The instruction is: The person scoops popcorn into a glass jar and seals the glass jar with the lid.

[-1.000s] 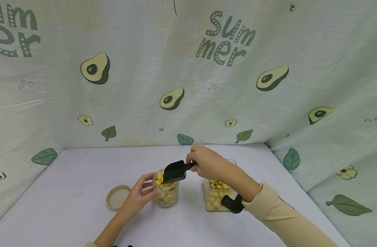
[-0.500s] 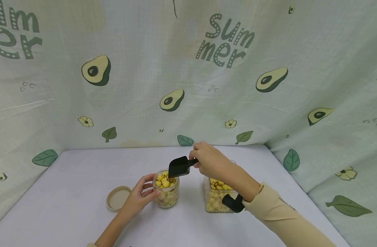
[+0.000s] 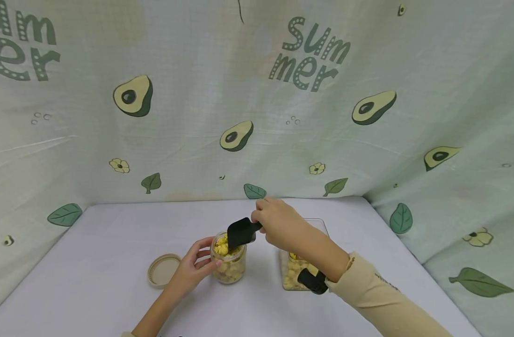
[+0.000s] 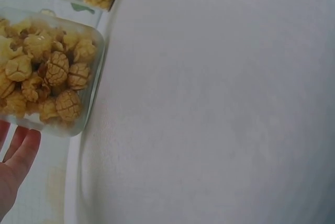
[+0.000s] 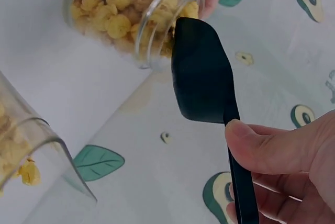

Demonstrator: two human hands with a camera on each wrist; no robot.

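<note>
A glass jar (image 3: 230,272) filled with yellow popcorn (image 3: 220,247) stands upright on the table. My left hand (image 3: 194,266) holds its left side, with the thumb at the front and the fingers behind. In my right hand (image 3: 277,222) is a black scoop (image 5: 203,75), its handle pinched between thumb and fingers. The scoop's blade tilts down toward the left, its tip right at the jar's mouth in the right wrist view. The blade covers part of the popcorn there. Nothing spills from it in these frames.
Right of the jar stands a clear rectangular container (image 3: 285,280) with more popcorn, partly hidden by my right forearm. A round beige-rimmed lid (image 3: 164,271) lies left of the jar, beside my left wrist. An avocado-print cloth (image 3: 189,154) hangs behind the table.
The scoop rose off the jar and moved right, then came back down left over its mouth. My left hand has stayed on the jar.
</note>
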